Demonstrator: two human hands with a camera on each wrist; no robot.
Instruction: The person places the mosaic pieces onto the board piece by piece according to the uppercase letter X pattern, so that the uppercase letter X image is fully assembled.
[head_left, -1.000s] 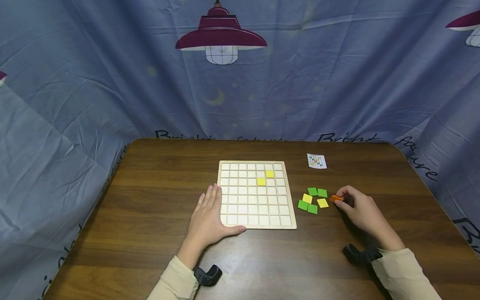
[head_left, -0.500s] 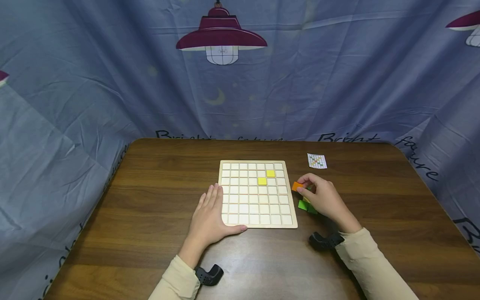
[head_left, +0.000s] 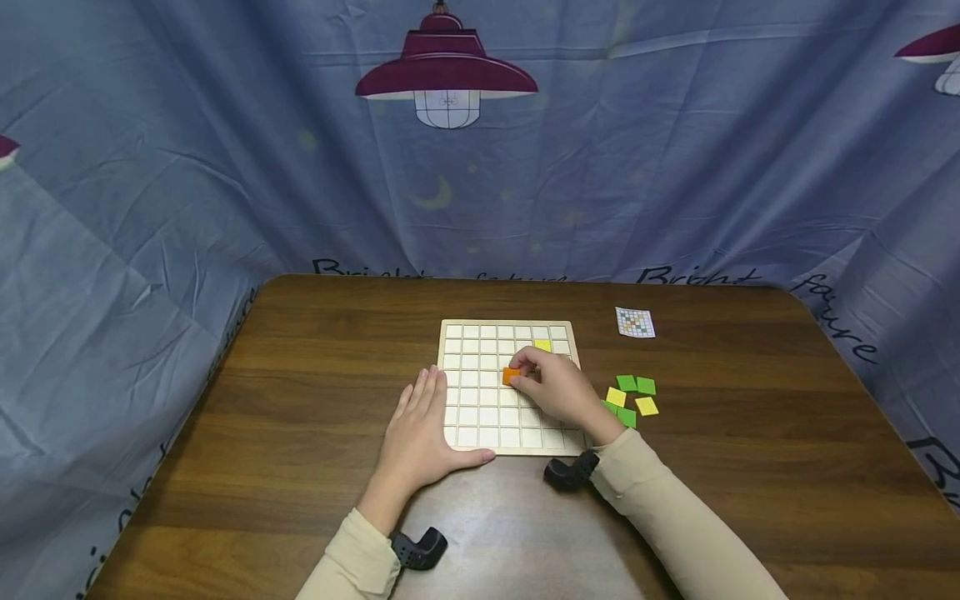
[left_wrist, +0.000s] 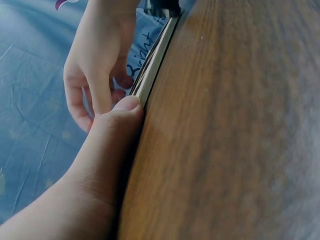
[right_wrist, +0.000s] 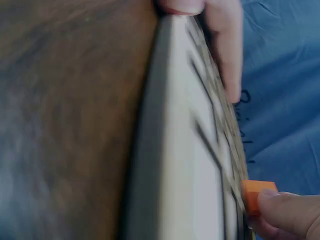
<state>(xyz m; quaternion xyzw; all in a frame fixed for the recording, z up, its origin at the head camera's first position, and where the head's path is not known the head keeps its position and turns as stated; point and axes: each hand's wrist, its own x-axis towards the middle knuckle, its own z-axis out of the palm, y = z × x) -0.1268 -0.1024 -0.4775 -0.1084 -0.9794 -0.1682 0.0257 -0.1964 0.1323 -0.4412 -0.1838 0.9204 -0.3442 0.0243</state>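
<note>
A pale wooden board (head_left: 488, 415) marked into square cells lies on the table. My left hand (head_left: 415, 440) rests along its left edge with straight fingers, and the thumb reaches the front edge, as the left wrist view confirms. Between thumb and fingertips my right hand (head_left: 558, 387) pinches an orange tile (head_left: 511, 377) over the board's middle, left of its upper right part. In the right wrist view the orange tile (right_wrist: 259, 192) is right at the board's surface. One yellow tile (head_left: 542, 344) sits in a cell near the back; my right hand hides the area of another.
Right of the board lie loose green tiles (head_left: 646, 386) and yellow tiles (head_left: 647, 406), partly behind the right wrist. A small printed grid card (head_left: 635, 322) is further back. A blue curtain (head_left: 300, 183) hangs behind the brown wooden table (head_left: 315, 358).
The right hand has carried the orange tile leftward from beside the loose tiles to over the board. The left hand has stayed at the board's edge.
</note>
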